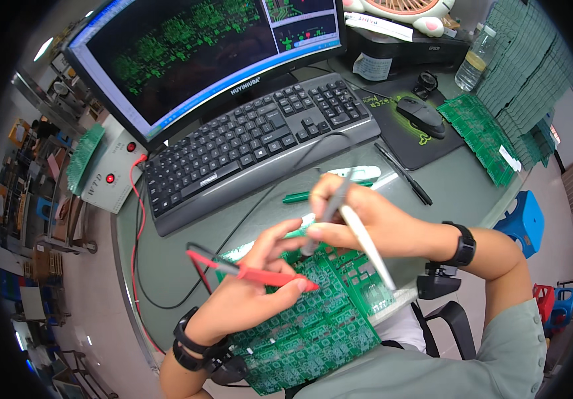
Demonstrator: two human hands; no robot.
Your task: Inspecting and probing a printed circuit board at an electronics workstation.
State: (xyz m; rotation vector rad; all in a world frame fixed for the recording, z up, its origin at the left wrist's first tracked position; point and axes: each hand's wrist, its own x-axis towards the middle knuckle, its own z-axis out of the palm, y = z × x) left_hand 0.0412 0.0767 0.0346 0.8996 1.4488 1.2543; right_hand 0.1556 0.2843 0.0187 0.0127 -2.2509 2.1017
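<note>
Between the thumb and fingers of my left hand [233,307] is a red test probe [270,276], its tip pointing right over a green circuit board [309,346]. The board is densely covered with small parts and lies at the near edge of the desk. My right hand [389,223] is closed around a dark grey test probe [337,199], blurred by motion and pointing down toward the board. A slim white pen-like stick [368,247] also sits in that hand, slanting down to the right. Another green board [373,299] is partly hidden beneath. The exact probe tip contact cannot be made out.
A keyboard [260,136] and monitor [200,53] stand behind. Red and black leads run left to a grey box [110,169]. Around the right lie a black pen [403,173], a mouse [421,116], stacked green boards [479,136] and a bottle [474,60].
</note>
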